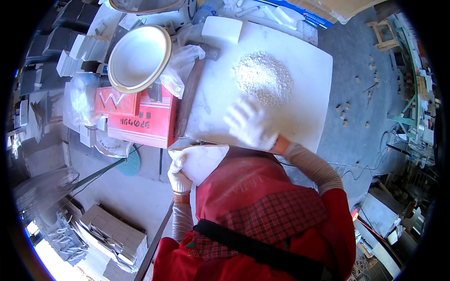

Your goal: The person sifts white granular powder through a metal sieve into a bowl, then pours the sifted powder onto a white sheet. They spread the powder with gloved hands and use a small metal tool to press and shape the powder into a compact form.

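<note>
My left hand (179,178), in a white knit glove, is closed on the edge of a white, stiff-looking flat piece (201,163). The piece lies against my red apron, just below the front edge of a white slab tabletop (304,107). Over that tabletop is my right hand (251,124), gloved as well, with its fingers stretched out and slightly blurred. Those fingers are at the near side of a pile of small white chips (262,75); whether they touch it I cannot tell. Nothing shows in the right hand.
Left of the tabletop, a round white tub with a tan rim (139,58) stands by a red box (140,119) and clear plastic bags (180,65). A white block (222,30) lies at the far left corner. At lower left are a fan (44,192) and stacked tiles (115,232).
</note>
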`<action>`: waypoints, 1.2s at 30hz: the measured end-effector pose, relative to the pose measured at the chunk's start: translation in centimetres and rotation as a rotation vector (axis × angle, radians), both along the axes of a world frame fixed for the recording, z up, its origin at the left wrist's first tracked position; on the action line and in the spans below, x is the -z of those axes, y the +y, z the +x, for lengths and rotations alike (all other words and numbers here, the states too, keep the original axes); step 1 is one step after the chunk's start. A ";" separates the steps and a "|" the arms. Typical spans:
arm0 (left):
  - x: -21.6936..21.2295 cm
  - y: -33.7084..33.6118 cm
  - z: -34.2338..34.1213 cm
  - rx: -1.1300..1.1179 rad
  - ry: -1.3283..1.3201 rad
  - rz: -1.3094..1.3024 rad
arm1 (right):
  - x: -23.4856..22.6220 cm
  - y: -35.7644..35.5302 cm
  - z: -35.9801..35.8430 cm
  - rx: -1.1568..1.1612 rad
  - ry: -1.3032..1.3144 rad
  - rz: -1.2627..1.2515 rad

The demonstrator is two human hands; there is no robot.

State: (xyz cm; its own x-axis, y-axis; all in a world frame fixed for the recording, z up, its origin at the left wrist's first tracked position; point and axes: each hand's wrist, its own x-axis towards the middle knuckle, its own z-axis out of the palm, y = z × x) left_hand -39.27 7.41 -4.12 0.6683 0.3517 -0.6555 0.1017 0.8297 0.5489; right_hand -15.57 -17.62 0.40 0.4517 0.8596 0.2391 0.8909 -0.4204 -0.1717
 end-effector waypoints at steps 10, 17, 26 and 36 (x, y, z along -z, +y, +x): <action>-1.3 -0.2 1.2 0.039 -0.016 0.048 | 1.3 6.9 6.5 0.021 -0.164 -0.208; -1.9 -1.9 2.7 0.020 -0.053 0.041 | -2.9 -0.1 10.1 0.328 -0.141 0.029; -4.7 -3.5 8.7 0.108 -0.094 0.095 | 0.3 -10.1 -0.2 0.014 -0.042 -0.128; -5.3 -3.4 13.1 0.205 -0.113 0.043 | 1.2 -6.4 10.0 0.035 -0.122 -0.268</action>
